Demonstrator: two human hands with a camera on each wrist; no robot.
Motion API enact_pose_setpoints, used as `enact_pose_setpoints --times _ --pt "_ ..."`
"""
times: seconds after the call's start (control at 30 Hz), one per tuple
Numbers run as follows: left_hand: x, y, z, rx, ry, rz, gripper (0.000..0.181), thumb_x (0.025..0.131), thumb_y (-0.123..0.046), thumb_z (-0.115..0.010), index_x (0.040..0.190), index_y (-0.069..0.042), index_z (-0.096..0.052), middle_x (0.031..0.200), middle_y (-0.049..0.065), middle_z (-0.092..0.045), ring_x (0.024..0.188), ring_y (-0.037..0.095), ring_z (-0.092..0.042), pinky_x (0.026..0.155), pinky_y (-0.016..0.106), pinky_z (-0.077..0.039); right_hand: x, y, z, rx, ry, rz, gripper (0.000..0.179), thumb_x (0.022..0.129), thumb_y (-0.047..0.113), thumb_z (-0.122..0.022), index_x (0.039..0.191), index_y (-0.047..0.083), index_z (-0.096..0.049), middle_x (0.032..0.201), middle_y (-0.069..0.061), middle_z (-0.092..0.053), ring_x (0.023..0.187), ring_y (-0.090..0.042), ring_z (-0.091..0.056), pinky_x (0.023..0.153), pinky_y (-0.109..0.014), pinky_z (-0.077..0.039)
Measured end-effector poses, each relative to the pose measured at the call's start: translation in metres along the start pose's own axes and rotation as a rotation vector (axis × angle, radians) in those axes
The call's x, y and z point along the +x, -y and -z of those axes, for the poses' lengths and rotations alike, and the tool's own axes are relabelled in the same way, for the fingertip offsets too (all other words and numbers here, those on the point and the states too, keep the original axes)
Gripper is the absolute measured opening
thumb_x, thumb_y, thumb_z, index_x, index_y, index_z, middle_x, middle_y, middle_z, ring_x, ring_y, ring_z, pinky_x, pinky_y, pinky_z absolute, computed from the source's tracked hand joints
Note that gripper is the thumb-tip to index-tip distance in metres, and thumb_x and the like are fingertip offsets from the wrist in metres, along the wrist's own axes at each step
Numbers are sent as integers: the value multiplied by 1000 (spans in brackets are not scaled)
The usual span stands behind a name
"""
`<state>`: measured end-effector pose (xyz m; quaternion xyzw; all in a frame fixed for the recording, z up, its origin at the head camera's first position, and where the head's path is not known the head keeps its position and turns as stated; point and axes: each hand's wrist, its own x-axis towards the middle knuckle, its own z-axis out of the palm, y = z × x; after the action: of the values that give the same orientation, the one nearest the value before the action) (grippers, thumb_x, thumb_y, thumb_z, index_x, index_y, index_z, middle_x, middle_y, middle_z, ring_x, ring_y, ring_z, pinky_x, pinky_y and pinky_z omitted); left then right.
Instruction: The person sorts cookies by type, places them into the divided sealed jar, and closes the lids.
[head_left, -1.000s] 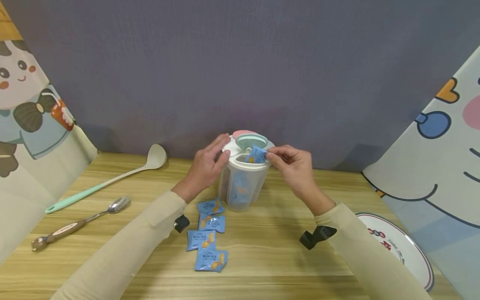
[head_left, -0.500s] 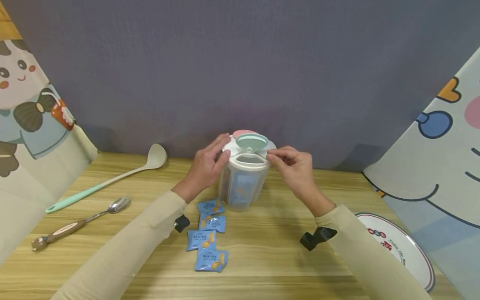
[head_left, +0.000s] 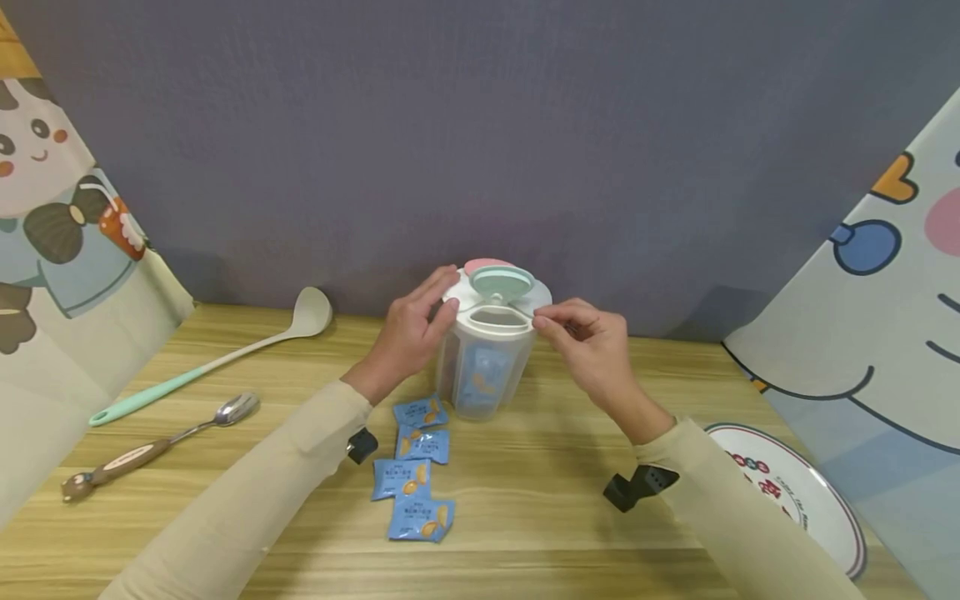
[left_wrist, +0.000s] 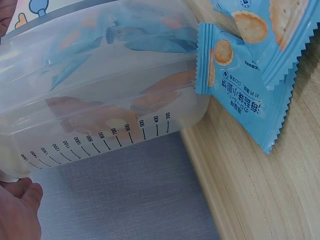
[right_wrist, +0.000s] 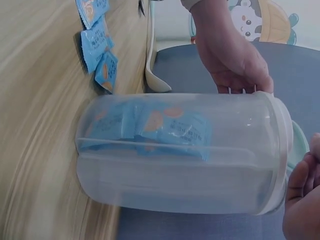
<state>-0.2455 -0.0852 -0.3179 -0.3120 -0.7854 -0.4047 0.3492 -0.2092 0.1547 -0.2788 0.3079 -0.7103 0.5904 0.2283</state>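
Note:
A clear plastic storage container (head_left: 517, 375) stands upright on the wooden table, with blue cracker packets (head_left: 480, 375) inside its front compartment. On its white lid (head_left: 461, 287) the green flap (head_left: 501, 284) is raised above an uncovered opening. My left hand (head_left: 408, 329) holds the lid's left side, thumb toward the front and fingers toward the back. At the lid's right edge is my right hand (head_left: 588, 337), thumb and forefinger together and the other fingers curled, nothing visible between them. In the right wrist view, its fingertips (right_wrist: 298, 177) are close beside the lid.
Several blue cracker packets (head_left: 422, 517) lie in a column in front of the container. To the left are a white ladle (head_left: 311, 315) with a green handle and a bear-handled spoon (head_left: 238, 408). A printed plate (head_left: 832, 508) is partly under the right forearm. A grey panel (head_left: 480, 150) stands behind.
The cracker packet pinched in my right hand a second ago has dropped through the opening into the container. The hand stays beside the lid; my left hand has kept its place.

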Motion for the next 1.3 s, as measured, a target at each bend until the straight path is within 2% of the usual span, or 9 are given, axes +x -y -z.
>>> enact_pose_setpoints --times 0.2,0.37,0.63,0.93,1.17,1.3 --pt "0 1 0 -3 -3 -6 44 96 -23 -44 128 6 -55 134 21 -50 121 31 -49 99 40 -40 -7 14 -5 -6 31 -11 8 80 -15 -66 87 -16 -67 77 -11 -63 64 -9 -51 54 -16 -44" --pt "0 0 0 -4 -1 -6 45 97 -24 -44 128 6 -55 135 19 -50 121 31 -49 99 40 -40 -16 2 -5 40 36 -12 8 80 -10 -68 87 -13 -69 77 -10 -63 64 -12 -52 53 -17 -45" --pt "1 0 0 5 -4 -14 47 97 -27 -42 128 5 -55 135 19 -50 120 31 -50 98 40 -41 -30 1 -10 95 67 -5 8 80 -9 -69 86 -14 -68 76 -10 -64 59 -13 -50 50 -19 -42" --pt "1 -1 0 12 -8 -6 46 96 -26 -43 127 6 -56 135 19 -50 119 31 -51 98 40 -41 -44 -3 -18 189 86 -1 9 81 -3 -71 85 -11 -69 79 -14 -65 63 -11 -54 53 -19 -46" --pt "0 0 0 12 -3 4 45 96 -25 -44 128 5 -55 135 18 -50 119 31 -51 97 41 -42 -56 -11 -25 221 168 40 8 81 -8 -68 88 -11 -69 78 -15 -63 63 -10 -52 50 -20 -45" --pt "0 -1 0 17 -1 0 45 97 -25 -43 128 5 -55 135 19 -50 119 31 -51 97 41 -42 -64 -15 -29 212 199 7 8 80 -11 -67 88 -14 -67 78 -17 -63 64 -10 -53 51 -19 -45"
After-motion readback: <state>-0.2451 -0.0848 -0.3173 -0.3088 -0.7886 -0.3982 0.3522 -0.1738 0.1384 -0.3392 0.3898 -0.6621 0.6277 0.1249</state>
